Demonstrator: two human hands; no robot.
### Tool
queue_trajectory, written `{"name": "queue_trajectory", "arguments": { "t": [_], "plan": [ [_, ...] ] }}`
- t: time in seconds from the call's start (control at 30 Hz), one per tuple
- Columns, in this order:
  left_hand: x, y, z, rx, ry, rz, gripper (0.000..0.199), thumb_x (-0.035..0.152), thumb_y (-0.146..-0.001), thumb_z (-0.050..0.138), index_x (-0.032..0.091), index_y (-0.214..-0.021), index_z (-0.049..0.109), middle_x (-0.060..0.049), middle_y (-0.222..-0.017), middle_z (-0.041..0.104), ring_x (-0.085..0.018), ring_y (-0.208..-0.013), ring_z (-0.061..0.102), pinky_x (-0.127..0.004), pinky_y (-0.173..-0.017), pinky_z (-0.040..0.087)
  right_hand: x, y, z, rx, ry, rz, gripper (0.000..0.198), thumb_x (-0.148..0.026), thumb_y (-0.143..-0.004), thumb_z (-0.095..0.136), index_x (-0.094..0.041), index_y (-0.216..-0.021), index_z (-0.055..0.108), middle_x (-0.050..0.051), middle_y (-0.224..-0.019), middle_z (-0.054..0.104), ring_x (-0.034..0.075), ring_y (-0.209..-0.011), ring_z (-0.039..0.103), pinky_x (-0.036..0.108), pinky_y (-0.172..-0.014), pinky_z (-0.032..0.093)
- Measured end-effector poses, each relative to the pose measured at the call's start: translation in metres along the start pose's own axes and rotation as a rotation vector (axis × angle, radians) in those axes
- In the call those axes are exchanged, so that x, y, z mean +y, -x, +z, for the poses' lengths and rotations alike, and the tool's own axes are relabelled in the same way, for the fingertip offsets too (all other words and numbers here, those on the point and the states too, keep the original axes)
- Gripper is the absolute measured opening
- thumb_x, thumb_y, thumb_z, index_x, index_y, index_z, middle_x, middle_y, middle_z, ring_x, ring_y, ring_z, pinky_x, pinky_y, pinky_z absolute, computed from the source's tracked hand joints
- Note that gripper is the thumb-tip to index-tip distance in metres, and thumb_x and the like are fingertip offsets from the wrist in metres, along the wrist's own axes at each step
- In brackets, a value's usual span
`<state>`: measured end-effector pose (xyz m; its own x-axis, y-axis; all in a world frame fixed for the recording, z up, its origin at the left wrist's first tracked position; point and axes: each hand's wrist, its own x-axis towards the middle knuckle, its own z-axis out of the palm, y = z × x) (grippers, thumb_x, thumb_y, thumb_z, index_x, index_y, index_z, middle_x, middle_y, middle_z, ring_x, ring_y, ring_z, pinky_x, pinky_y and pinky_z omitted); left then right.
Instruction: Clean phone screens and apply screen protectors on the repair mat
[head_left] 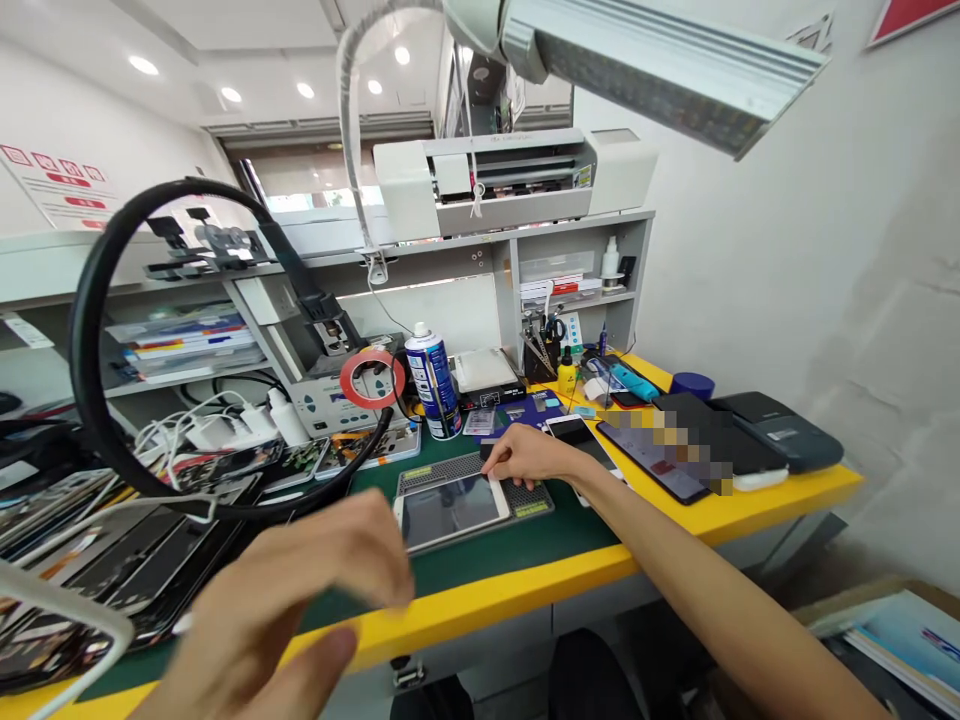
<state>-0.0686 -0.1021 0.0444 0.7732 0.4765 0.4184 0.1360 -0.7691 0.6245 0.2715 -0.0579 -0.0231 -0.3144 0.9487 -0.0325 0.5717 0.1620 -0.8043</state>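
1. One white-framed tablet lies on the grey perforated pad, over the green mat.
2. Right hand: thumb and forefinger at the tablet's upper right corner; I can't tell if they pinch it.
3. Left hand: blurred in my feed, held up nearest the camera, thumb apart from curled fingers.
4. Blue spray can upright behind the pad.

White machine on grey shelf, blue spray can, yellow bottle, looped black hose, red ring
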Motion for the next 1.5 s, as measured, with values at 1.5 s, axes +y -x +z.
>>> {"name": "queue_trajectory", "arguments": {
  "t": [1.5],
  "plan": [
    [-0.099, -0.027, 0.010, -0.406, -0.376, 0.115, 0.072, 0.009, -0.063, 0.049, 0.034, -0.129, 0.062, -0.003, -0.146, 0.047, -0.034, -0.136, 0.038, -0.056, -0.108, 0.038, -0.008, 0.001, 0.002, 0.017, 0.004, 0.055, 0.032, -0.041, -0.084, 0.065, -0.017, -0.098, 0.081, 0.004, -0.066, 0.069, 0.014, -0.050, 0.058, 0.022, -0.044, 0.050]
  ]
}}
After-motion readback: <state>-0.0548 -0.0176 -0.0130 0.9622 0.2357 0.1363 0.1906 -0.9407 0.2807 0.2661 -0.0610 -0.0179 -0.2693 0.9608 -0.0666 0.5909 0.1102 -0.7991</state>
